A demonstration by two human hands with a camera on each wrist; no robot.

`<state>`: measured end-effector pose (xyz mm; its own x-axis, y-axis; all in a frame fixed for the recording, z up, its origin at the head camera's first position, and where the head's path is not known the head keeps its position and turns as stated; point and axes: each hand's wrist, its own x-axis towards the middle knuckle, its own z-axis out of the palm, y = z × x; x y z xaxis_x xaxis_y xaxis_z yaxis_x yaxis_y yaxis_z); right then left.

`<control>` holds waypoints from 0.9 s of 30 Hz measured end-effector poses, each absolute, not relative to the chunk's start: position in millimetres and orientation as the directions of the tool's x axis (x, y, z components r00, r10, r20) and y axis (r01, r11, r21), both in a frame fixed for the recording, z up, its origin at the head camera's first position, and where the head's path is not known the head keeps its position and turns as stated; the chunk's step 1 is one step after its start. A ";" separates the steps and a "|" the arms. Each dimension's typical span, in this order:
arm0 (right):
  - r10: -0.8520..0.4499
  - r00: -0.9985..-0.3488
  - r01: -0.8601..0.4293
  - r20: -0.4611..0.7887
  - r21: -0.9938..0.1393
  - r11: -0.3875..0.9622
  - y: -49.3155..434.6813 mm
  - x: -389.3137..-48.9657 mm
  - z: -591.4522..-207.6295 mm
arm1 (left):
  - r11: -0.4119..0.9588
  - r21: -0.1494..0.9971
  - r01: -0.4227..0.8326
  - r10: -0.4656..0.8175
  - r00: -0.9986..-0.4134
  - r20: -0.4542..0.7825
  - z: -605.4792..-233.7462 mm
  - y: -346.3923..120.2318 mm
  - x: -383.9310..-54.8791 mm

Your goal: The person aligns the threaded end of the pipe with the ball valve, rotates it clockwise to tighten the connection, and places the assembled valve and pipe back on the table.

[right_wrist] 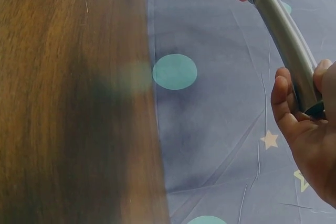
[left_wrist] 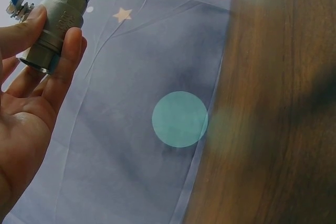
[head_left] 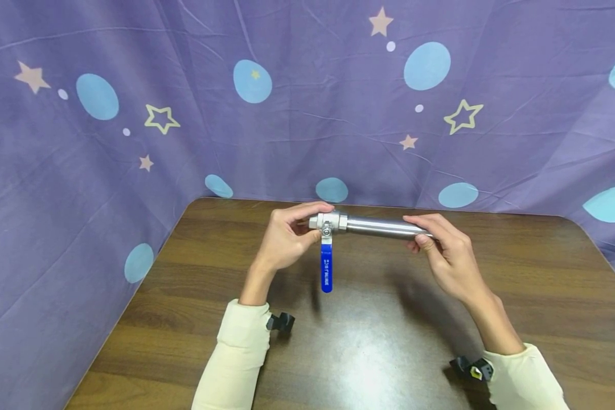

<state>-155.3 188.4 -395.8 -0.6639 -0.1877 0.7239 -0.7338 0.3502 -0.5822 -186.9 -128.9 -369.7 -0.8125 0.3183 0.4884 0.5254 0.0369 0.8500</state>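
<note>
A metal ball valve (head_left: 333,219) with a blue lever handle (head_left: 327,267) is held above the table, the lever pointing toward me. My left hand (head_left: 287,236) grips the valve body, thumb on the near side and fingers over the far side. In the left wrist view the open lower end of the valve (left_wrist: 39,59) shows below the fingertips. A shiny steel pipe (head_left: 384,226) runs from the valve's right side, joined to it. My right hand (head_left: 448,256) pinches the pipe's far right end; in the right wrist view its thumb and fingers lie around the pipe (right_wrist: 291,45).
The brown wooden table (head_left: 184,341) lies below both hands. A purple curtain (head_left: 307,154) with stars and blue dots hangs behind and along the sides. Black mounts sit on the left wrist (head_left: 282,322) and the right wrist (head_left: 474,369).
</note>
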 end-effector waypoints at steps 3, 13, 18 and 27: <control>-0.202 -0.669 -0.731 0.716 -0.582 0.358 189.0 -155.1 -395.2 | 0.043 0.849 0.527 0.316 -0.813 0.489 -369.6 -129.0 -186.9; -0.268 -0.707 -0.706 0.654 -0.644 0.293 190.1 -152.1 -393.9 | 0.060 0.847 0.527 0.304 -0.818 0.488 -370.2 -130.4 -188.2; -0.276 -0.655 -0.753 0.704 -0.575 0.320 188.8 -153.2 -394.2 | 0.063 0.846 0.529 0.302 -0.818 0.489 -370.1 -131.1 -188.3; -0.259 -0.581 -0.797 0.771 -0.477 0.370 188.3 -156.9 -393.3 | 0.069 0.848 0.525 0.307 -0.820 0.483 -368.6 -130.2 -187.1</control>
<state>-156.9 188.3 -393.3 -0.5813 -0.2587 0.7715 -0.7974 0.3698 -0.4768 -187.1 -130.2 -368.6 -0.8201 0.3072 0.4828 0.5252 0.0693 0.8481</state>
